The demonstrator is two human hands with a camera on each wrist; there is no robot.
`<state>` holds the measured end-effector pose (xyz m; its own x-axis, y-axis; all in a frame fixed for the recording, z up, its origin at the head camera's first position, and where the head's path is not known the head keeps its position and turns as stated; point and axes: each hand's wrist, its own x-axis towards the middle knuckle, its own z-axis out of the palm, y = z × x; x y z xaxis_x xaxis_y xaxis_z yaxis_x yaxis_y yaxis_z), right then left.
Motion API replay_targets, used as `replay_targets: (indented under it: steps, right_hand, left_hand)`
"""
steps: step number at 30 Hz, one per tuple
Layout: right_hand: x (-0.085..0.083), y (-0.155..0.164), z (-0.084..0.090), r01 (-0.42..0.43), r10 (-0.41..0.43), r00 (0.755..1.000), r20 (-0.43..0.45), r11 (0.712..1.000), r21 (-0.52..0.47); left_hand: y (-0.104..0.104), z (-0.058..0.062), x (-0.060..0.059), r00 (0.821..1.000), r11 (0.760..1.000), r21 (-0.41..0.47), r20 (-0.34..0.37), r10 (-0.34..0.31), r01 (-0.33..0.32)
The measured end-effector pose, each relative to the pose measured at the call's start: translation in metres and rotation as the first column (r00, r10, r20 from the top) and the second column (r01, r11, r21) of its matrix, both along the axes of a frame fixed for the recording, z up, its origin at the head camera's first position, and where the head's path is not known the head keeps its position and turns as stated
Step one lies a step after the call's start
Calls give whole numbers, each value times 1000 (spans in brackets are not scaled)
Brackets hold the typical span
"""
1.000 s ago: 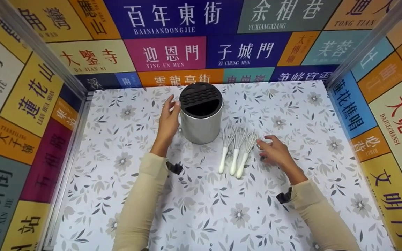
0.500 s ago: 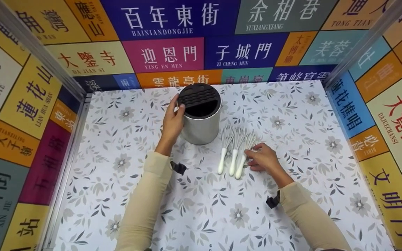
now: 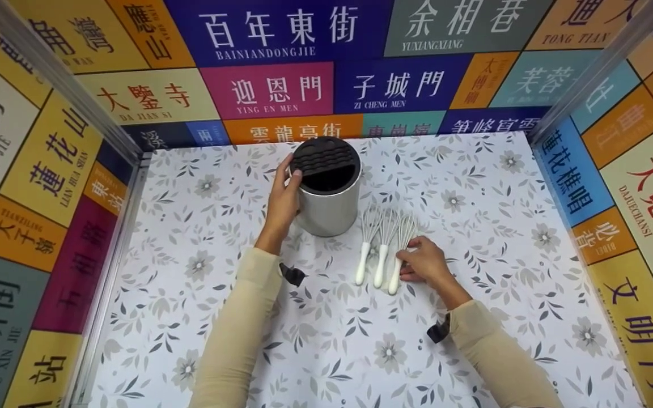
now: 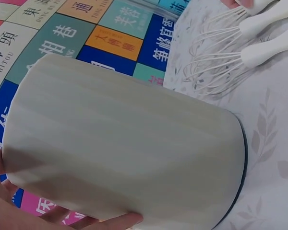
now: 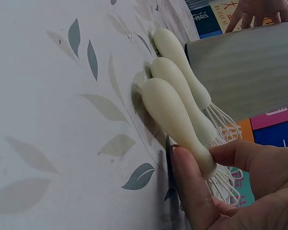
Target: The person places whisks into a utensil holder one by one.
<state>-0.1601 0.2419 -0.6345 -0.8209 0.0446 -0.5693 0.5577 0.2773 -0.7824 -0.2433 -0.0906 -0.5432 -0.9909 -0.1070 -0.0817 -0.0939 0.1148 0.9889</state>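
Now | right hand grip pinches nearest whisk at its handle neck: lift clear of neighbours | left hand grip wraps utensil holder, steady it.

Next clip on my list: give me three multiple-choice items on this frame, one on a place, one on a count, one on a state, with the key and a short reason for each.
1. Where do the small white-handled wire whisks lie relative to the grey cylindrical utensil holder with a black slotted top?
A. Inside it
B. On the floral tabletop to its right
C. Behind it

2. How many whisks are there?
A. Two
B. Three
C. Five

3. What is the right hand doing?
A. Pinching the rightmost whisk's handle
B. Resting flat, away from the whisks
C. Gripping the holder

Key: 1 B, the head view shows them lying beside its base. 2 B, three handles lie side by side. 3 A, the right wrist view shows thumb and fingers on that handle; the left hand grips the holder.
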Motion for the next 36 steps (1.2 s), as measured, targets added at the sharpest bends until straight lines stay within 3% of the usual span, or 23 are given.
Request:
replay_targets:
  steps: [8,13,23,36]
  right_hand:
    - [-3,0,5,24,-25,1000,-5,997,-67]
    - [-4,0,14,-1,-3,998,-67,998,-64]
    - [-18,-4,42,-49,42,993,-107,997,-61]
    - [-34,-21,67,-56,31,980,-194,990,-126]
  left_hand:
    - [0,-2,-1,1000,1000,26,9,-3,3]
    - [1,-4,-3,1000,1000,21,-6,-5,5]
    - [-1,-4,1,1000,999,-35,-24,0,-1]
    - [0,-7,0,999,1000,-26,-46,-2,1]
